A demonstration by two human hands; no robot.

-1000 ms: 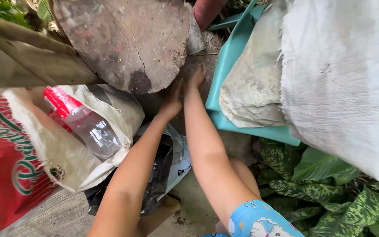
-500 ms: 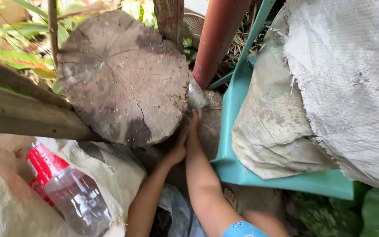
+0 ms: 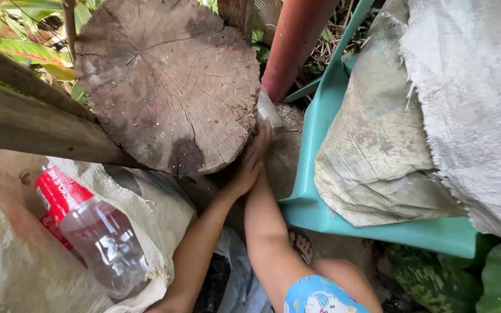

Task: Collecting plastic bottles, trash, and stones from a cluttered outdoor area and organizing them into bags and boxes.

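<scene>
Just past our fingertips a crumpled scrap of clear plastic (image 3: 266,110) sits wedged in the gap between the big log round (image 3: 166,81) and a lower stump (image 3: 285,148). It looks thin, glossy and wrinkled. The log's cut face is grey-brown, cracked and ringed, with a dark damp patch near its lower edge. Our right hand (image 3: 260,142) stretches forward with its fingers straight and together, the tips touching the plastic. Our left hand (image 3: 243,174) lies just beneath it, pressed against the log's edge; we cannot tell how its fingers are set. Right of the fingers stands a smooth teal plastic chair (image 3: 314,203) under dirty woven sacks (image 3: 378,145). Back toward our left elbow, a clear bottle (image 3: 97,232) lies in a pale sack.
</scene>
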